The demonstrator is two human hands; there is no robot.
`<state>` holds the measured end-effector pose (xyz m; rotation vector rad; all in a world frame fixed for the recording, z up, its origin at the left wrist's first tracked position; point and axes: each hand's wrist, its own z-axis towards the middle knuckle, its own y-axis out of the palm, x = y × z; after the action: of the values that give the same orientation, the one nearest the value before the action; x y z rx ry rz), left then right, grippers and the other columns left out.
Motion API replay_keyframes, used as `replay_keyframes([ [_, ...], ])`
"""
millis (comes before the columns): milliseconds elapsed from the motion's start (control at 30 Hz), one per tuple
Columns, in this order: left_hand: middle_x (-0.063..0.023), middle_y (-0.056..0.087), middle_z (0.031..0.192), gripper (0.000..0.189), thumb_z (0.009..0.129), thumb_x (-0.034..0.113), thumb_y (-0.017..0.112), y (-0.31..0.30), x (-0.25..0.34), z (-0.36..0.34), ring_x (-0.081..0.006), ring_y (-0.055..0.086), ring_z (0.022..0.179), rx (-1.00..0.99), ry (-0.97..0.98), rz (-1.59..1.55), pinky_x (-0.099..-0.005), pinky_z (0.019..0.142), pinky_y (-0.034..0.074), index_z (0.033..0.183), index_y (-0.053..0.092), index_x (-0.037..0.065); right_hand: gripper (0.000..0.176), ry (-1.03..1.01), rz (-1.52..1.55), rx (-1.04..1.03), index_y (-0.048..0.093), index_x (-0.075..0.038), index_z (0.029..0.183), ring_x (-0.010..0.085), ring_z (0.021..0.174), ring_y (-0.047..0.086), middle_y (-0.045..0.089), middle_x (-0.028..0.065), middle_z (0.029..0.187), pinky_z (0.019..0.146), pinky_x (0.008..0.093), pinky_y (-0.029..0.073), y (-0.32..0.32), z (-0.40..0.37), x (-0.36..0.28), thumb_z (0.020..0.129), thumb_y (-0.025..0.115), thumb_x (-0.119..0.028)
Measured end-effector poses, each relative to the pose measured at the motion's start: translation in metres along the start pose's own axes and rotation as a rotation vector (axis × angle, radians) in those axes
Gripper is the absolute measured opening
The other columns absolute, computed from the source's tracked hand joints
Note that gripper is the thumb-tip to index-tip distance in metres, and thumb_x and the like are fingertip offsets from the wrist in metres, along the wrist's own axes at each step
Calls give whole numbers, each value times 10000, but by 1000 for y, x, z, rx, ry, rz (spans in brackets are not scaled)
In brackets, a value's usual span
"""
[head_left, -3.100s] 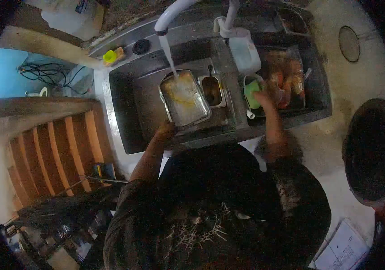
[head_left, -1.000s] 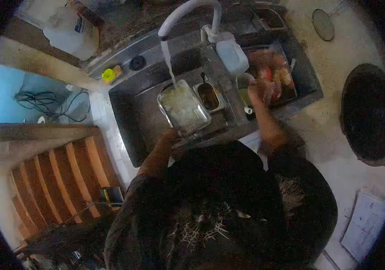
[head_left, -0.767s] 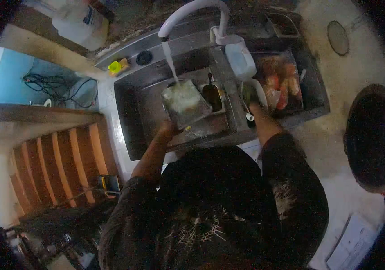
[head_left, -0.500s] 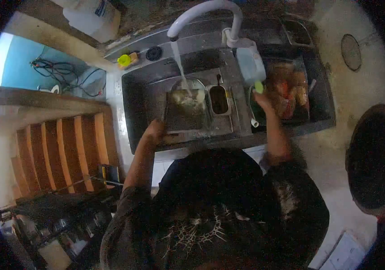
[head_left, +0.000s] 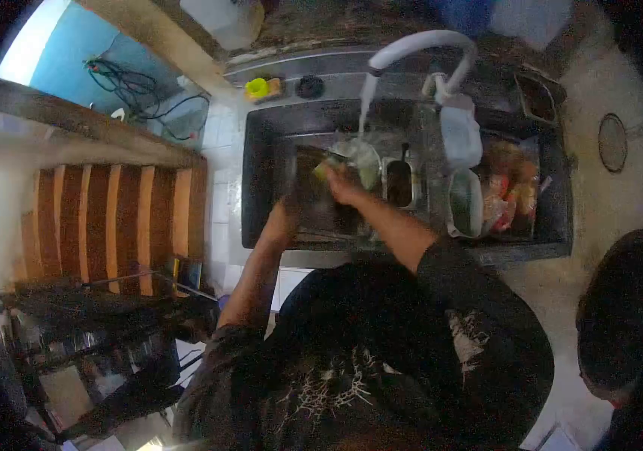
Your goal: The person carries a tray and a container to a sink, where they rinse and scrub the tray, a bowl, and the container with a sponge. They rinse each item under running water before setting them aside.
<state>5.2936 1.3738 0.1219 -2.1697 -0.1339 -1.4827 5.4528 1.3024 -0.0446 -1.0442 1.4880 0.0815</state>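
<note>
My left hand [head_left: 281, 221] is closed on the left edge of a dark, flat rectangular tray [head_left: 325, 219], tilted inside the left sink basin. My right hand [head_left: 344, 188] grips a yellow-green sponge [head_left: 323, 170], held against or just over the tray's upper part; motion blur hides the exact contact. Beyond the tray, a clear round bowl [head_left: 369, 159] sits under the water stream [head_left: 365, 105] from a white curved faucet [head_left: 430, 39]. Right of the bowl stands a small rectangular metal container [head_left: 399, 182] with a dark inside.
In the right basin are a white-rimmed tub [head_left: 465, 203], a pale plastic jug [head_left: 460, 135] and a plastic bag [head_left: 515, 192] with reddish and brown contents. On the back ledge lie a bright yellow item [head_left: 257, 89] and a black round strainer [head_left: 309, 86]. Stairs [head_left: 111, 225] descend at left.
My right hand has swung left with the sponge, from the tub in the right basin to the tray. My left hand stays at the tray's edge. The camera view has shifted.
</note>
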Motion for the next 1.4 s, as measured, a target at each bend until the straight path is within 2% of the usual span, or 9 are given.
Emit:
replay_keyframes([
  [67,-164,595,988,387,817,34,468,7,31,-26,-244,568,851,60,-251,-465,-332,706,463,1202,456,-5,484,-57,74,104,281,-82,1355,255,1075,451,469,193,1164,972,372,314,10,22,0,906,395,-225],
  [267,-110,563,1123,370,857,103,476,-9,-12,-3,-210,549,930,-153,-126,-218,-335,809,468,1217,461,22,450,-479,280,269,322,-34,1285,286,1083,427,432,193,1163,944,387,327,23,29,-93,845,415,-51],
  [533,-151,586,1007,430,805,78,526,-40,7,-8,-221,553,877,65,-64,42,-342,773,455,1214,430,-13,547,-121,-383,-179,314,-71,1318,380,993,530,541,256,1084,835,462,416,5,22,-66,851,488,-296],
  [667,-149,583,970,455,796,70,535,-25,-35,-7,-242,551,816,173,111,274,-356,746,454,1221,407,-32,470,104,212,330,373,-2,1199,399,990,469,474,239,1071,851,495,364,-6,27,-74,839,459,-290],
  [767,-183,580,1018,474,789,62,551,-33,24,-25,-282,565,883,53,-76,25,-368,781,448,1221,395,-56,466,-656,-11,439,378,10,1185,387,978,462,467,225,1028,840,490,363,17,51,-69,822,515,-247],
  [1167,-266,557,1062,568,755,-5,521,-48,-38,7,-330,566,965,215,231,105,-368,831,434,1283,322,-69,530,64,-452,-161,423,-42,1207,352,1018,526,509,231,1136,817,451,439,-14,44,-93,765,601,-276],
  [1233,-271,560,1052,586,742,-17,503,-48,-10,-11,-346,563,973,150,117,209,-364,839,431,1291,306,-76,353,-329,-536,233,471,-36,1091,348,937,533,538,212,1021,792,446,426,-18,50,-37,815,511,-251],
  [1367,-283,562,1043,607,729,-21,486,-40,17,-21,-375,548,1007,77,23,245,-354,866,420,1296,285,-97,226,112,353,240,488,-27,986,323,862,518,531,207,945,769,431,403,-40,46,-89,866,415,-204],
  [1400,-285,558,1055,607,726,-18,496,-41,13,-18,-385,543,1015,77,113,184,-351,880,409,1290,291,-106,205,-485,-238,454,477,-23,942,318,821,523,541,205,907,741,421,407,-28,56,-65,878,382,-193],
])
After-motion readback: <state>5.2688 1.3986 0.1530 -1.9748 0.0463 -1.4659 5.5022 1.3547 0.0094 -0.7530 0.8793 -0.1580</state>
